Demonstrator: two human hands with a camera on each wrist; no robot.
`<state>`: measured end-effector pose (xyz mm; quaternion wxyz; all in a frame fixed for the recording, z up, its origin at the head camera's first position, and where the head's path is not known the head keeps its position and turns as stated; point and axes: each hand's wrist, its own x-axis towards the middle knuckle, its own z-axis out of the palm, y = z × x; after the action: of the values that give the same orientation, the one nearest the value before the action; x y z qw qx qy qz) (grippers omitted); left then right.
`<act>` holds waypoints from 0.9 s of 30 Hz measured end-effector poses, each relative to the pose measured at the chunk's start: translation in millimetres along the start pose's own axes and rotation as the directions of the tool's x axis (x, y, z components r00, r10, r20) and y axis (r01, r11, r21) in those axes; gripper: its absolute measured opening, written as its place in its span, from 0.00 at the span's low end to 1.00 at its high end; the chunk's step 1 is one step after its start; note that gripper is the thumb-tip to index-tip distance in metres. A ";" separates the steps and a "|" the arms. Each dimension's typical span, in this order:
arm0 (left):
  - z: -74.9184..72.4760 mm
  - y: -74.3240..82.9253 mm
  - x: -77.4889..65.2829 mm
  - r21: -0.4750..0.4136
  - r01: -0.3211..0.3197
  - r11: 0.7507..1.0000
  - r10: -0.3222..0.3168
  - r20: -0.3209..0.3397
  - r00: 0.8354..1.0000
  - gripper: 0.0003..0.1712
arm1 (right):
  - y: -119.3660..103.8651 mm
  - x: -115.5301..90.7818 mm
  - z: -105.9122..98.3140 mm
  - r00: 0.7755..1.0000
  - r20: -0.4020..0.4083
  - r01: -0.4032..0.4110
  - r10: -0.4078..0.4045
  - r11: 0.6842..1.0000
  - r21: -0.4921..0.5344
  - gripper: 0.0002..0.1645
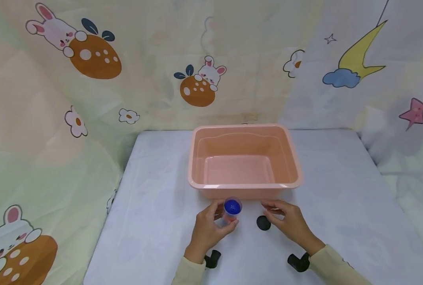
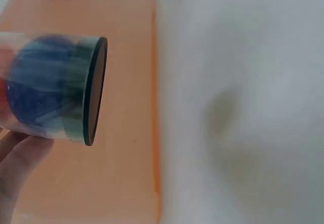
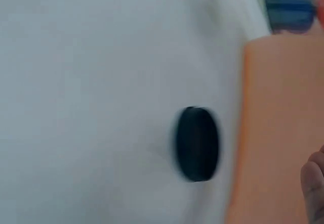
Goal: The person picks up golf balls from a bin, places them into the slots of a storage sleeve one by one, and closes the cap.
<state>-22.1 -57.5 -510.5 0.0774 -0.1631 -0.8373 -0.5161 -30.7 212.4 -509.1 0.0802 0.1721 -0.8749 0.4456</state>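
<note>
My left hand [image 1: 208, 229] grips a clear cylindrical container [image 1: 232, 209] with fingers and thumb around its side. Inside it show a blue ball [image 2: 40, 82] and something red-orange beyond that. The container's blue end faces up toward the head camera, and its rim looks dark in the left wrist view. My right hand [image 1: 290, 221] holds nothing, its fingers loosely bent. Just off its thumb tip is a black round lid [image 1: 263, 223], seen tilted and a little blurred in the right wrist view [image 3: 197, 144].
A pink plastic tub [image 1: 245, 186] stands right behind both hands, its front wall close to the container. A white cloth [image 1: 154, 221] covers the table. Black elbow-shaped pieces [image 1: 299, 262] sit by both wrists. A printed curtain [image 1: 154, 59] hangs behind the table and at its sides.
</note>
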 end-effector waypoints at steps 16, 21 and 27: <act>25.0 -14.6 1.4 -0.010 -0.026 1.000 0.026 0.040 0.999 0.33 | 40.3 -32.5 22.7 0.961 0.118 -0.208 0.250 0.935 -0.288 0.26; 28.6 -16.6 2.4 0.000 -0.016 1.000 0.016 0.041 0.999 0.32 | 39.4 -32.3 25.7 0.948 0.183 -0.186 0.261 0.920 -0.346 0.37; 32.8 -18.8 4.1 -0.003 -0.001 1.000 0.001 0.063 0.998 0.32 | 36.9 -30.0 28.1 0.960 0.177 -0.133 0.215 0.912 -0.387 0.33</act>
<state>-31.3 -35.4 -540.0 0.0510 -0.1799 -0.8383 -0.5121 -16.2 216.6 -562.2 -0.0245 0.1222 -0.9586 0.2559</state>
